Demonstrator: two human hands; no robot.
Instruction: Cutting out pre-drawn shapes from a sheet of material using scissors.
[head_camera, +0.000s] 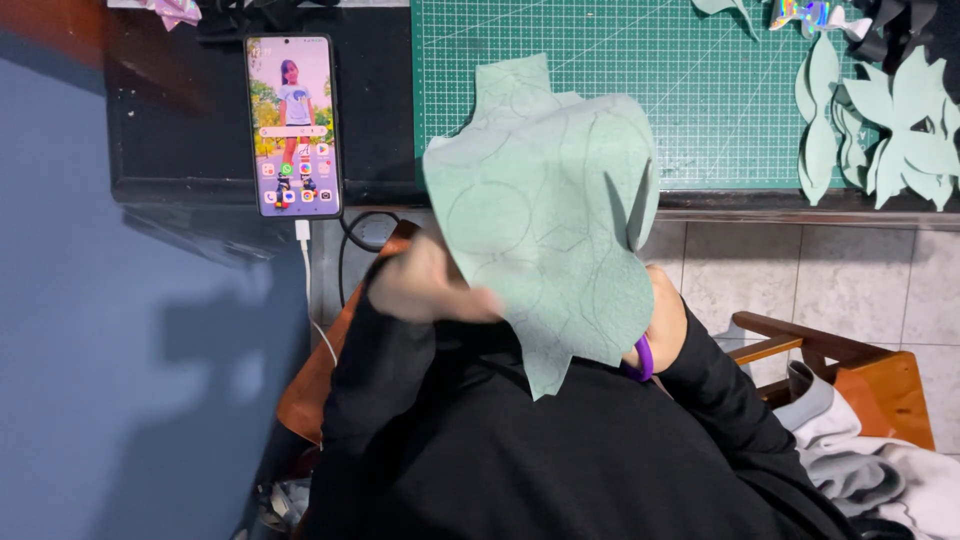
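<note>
A pale green felt sheet (545, 205) with pencilled outlines is held up in front of me, over my lap. My left hand (428, 290) grips its left lower edge and looks blurred. Mostly hidden behind the sheet's right side, my right hand (662, 318) holds purple-handled scissors (642, 358); only a bit of the purple handle shows. A slit shows in the sheet's right edge. Both of my sleeves are black.
A green cutting mat (700, 90) lies on the black table (200, 130). Cut green leaf shapes (900, 125) sit at the right. A lit smartphone (293, 125) with a white cable lies to the left. A wooden chair (860, 375) with grey cloth stands at the lower right.
</note>
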